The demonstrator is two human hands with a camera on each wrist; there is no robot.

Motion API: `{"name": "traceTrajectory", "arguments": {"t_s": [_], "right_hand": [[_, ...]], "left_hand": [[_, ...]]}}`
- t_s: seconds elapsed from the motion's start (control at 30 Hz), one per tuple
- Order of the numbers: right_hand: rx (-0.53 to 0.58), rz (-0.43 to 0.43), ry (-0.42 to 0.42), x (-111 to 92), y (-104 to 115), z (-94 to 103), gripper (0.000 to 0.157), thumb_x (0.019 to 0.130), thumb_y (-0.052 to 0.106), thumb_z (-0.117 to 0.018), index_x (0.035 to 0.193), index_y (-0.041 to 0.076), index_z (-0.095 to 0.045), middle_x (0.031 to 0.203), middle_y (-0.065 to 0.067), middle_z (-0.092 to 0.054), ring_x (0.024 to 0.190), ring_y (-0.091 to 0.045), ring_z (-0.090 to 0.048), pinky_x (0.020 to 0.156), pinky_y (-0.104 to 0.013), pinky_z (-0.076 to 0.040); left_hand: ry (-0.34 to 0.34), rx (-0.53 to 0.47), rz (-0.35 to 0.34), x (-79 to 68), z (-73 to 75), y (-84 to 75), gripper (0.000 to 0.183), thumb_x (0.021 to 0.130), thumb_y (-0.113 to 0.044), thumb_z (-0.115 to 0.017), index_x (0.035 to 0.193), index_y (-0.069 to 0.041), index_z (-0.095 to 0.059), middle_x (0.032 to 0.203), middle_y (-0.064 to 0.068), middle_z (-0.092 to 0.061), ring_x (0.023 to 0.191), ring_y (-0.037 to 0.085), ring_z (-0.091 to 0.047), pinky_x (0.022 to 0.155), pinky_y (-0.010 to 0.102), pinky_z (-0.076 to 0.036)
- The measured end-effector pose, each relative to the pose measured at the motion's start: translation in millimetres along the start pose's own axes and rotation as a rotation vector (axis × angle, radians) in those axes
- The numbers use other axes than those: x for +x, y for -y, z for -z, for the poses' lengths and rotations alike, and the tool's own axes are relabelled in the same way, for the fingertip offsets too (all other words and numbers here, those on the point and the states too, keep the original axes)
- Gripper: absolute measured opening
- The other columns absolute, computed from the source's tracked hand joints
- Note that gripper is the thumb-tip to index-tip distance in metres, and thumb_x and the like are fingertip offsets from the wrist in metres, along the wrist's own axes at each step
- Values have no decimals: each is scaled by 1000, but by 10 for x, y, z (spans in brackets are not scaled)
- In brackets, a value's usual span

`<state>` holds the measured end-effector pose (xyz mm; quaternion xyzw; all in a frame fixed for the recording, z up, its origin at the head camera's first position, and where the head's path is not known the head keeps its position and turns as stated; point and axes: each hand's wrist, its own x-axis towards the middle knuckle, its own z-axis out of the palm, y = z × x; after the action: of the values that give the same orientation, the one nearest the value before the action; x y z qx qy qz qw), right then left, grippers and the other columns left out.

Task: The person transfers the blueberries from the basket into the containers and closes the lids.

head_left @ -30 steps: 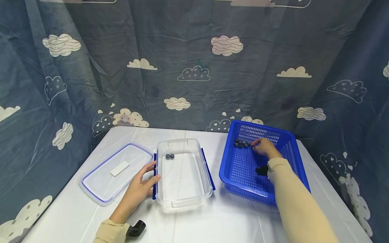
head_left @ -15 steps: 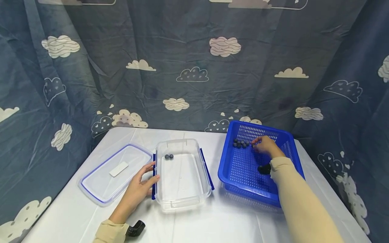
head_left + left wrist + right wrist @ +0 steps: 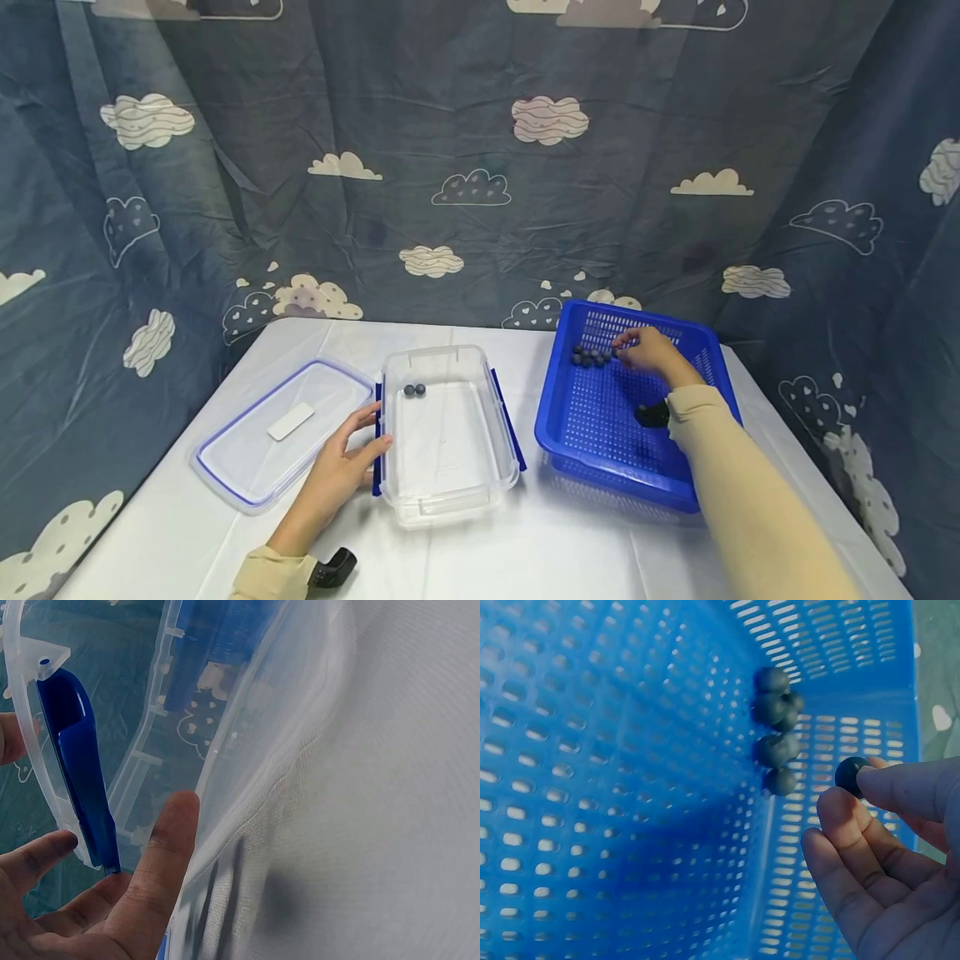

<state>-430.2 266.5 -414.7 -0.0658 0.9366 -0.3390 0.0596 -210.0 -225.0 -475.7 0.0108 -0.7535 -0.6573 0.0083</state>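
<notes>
A clear plastic food container [image 3: 450,500] with blue side latches stands uncovered at the middle of the table, with two blueberries [image 3: 415,390] inside near its far left corner. My left hand [image 3: 341,471] rests against the container's left side, its spread fingers around the blue latch [image 3: 86,765] in the left wrist view. Inside the blue perforated basket [image 3: 551,425] on the right, my right hand [image 3: 648,354] pinches a single blueberry [image 3: 850,776] between thumb and fingertip. Several more blueberries [image 3: 776,742] lie clustered along the basket's far left part, beside those fingers.
The container's clear lid [image 3: 247,450], with a blue seal and a small white label [image 3: 291,422], lies on the white-covered table [image 3: 495,558] at the left. A dark cloud-patterned curtain [image 3: 412,100] hangs behind and along both sides.
My right hand has risen slightly from the basket floor and now holds a blueberry in plain sight. The left hand and the container stay in place; the head view has shifted a little.
</notes>
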Motion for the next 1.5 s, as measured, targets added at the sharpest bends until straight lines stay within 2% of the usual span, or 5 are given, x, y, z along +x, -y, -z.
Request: {"name": "traceTrajectory", "arguments": {"t_s": [0.3,0.7,0.97,1.3,1.5], "right_hand": [[-27,46,-7,-72,269,18,27,104,7,-63,126,-8,-68,96,-13,-72,87,-21,-70,73,-25,-60],[-70,165,-29,-121,596,43,28,104,8,-65,127,-7,-70,89,-12,-70,80,-18,-66,67,-24,-53],[-36,226,-35,-121,781,20,24,104,6,-65,123,-6,-71,90,-14,-68,84,-24,-73,68,-19,-59],[-10,242,19,-178,1084,-24,28,106,7,-65,131,-5,-69,93,-16,-70,86,-17,-69,75,-23,-62],[6,253,22,-174,1240,-74,28,107,12,-65,132,1,-70,95,-17,-72,92,-31,-72,78,-29,-62]], "left_hand": [[1,-7,0,-7,-2,17,61,106,-21,-70,162,-19,-47,162,19,-41,113,35,-73,79,38,-69],[-3,-2,-11,-4,-5,33,60,106,-20,-70,161,-19,-48,161,19,-42,109,34,-74,77,38,-69],[-8,8,-5,-9,-7,19,60,106,-21,-70,161,-21,-48,161,19,-42,109,33,-74,77,37,-69],[-2,3,-10,-3,-4,19,61,105,-21,-70,161,-20,-47,161,19,-41,110,34,-74,77,38,-69],[-1,2,-9,-2,-1,18,61,106,-21,-70,162,-20,-47,162,19,-41,110,34,-74,77,38,-69]]}}
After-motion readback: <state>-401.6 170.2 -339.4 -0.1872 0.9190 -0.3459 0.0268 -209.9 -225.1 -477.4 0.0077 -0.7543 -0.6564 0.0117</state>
